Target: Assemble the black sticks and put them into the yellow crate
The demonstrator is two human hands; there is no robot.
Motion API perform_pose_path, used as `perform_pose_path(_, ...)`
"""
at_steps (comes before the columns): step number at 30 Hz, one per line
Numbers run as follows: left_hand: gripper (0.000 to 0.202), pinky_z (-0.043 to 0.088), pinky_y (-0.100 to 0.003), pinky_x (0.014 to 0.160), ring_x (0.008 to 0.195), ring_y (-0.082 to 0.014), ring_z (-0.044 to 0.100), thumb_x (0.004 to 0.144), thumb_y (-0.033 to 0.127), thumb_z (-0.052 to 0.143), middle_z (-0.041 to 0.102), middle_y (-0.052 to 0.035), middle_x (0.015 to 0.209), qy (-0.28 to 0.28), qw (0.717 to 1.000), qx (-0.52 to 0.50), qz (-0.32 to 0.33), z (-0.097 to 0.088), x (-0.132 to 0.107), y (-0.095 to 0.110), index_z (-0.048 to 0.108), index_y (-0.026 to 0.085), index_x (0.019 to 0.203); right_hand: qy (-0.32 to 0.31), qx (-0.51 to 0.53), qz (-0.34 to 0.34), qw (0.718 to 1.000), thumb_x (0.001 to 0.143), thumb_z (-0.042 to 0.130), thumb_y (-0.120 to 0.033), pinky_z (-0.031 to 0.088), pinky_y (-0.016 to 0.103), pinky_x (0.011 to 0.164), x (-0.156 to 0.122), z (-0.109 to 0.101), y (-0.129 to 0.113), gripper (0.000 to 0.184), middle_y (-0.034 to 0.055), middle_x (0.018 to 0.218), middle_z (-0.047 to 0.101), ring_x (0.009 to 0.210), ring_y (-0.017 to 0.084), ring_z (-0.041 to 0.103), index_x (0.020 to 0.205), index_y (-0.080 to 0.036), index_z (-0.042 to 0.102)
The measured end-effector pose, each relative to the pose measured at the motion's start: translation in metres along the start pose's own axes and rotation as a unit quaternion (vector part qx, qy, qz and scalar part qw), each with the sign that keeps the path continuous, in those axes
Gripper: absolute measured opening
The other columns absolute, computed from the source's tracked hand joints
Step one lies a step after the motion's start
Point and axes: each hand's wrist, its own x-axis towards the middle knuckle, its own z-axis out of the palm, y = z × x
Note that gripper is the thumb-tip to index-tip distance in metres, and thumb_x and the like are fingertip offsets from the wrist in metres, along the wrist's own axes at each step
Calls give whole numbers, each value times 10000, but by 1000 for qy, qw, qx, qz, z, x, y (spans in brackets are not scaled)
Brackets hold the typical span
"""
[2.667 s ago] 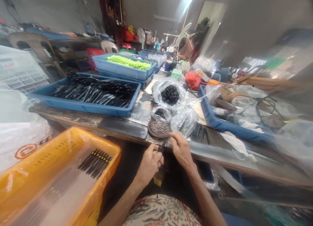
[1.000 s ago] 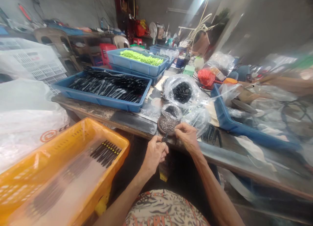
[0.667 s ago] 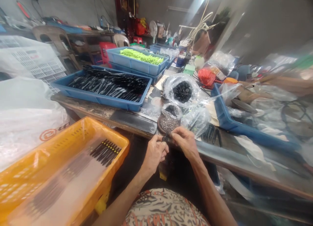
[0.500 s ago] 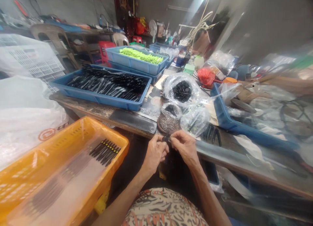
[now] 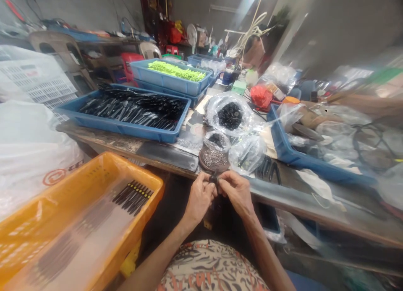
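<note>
Both my hands meet at the table's front edge around a small black part (image 5: 213,179); its exact kind is too small to make out. My left hand (image 5: 201,195) is closed, pinching the part from the left. From the right, my right hand (image 5: 235,189) has its fingertips pressed together against the same part; whether they hold a separate tiny piece is hidden. Just beyond the fingers sits a round brown dish (image 5: 201,160) of small metal pieces. Behind it are a small plastic bag (image 5: 228,145) and a larger plastic bag (image 5: 210,110), both with black parts inside.
A blue tray (image 5: 147,133) of black handle-like pieces stands left on the table, with a blue tray (image 5: 170,82) of lime-green pieces behind. An orange crate (image 5: 94,169) with rows of black pieces is at my left. Another blue tray (image 5: 292,157) holds plastic bags at right.
The view has shifted slightly, so the table's things appear a little further left. My hands stay together on the black part, with only small finger movement.
</note>
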Motion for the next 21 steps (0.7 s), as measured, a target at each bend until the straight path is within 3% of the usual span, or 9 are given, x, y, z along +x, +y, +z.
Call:
perform_pose_path(16, 149, 248, -136, 356, 380, -30, 326, 752, 280, 535, 509, 63, 557, -26, 999, -42, -20, 8, -1, -1, 429, 191, 808, 65, 63, -5, 996, 683, 628, -233, 385, 186, 392, -6, -5, 1, 127, -57, 484, 542, 392, 81, 488, 790, -168, 607)
perform_pose_path(21, 117, 246, -137, 357, 378, -35, 337, 769, 268, 517, 487, 70, 537, -17, 1000, -16, -11, 9, 0, -1, 435, 188, 796, 33, 49, 20, 998, 702, 631, -253, 405, 200, 419, -9, -6, 0, 99, -44, 476, 544, 412, 88, 489, 743, -163, 625)
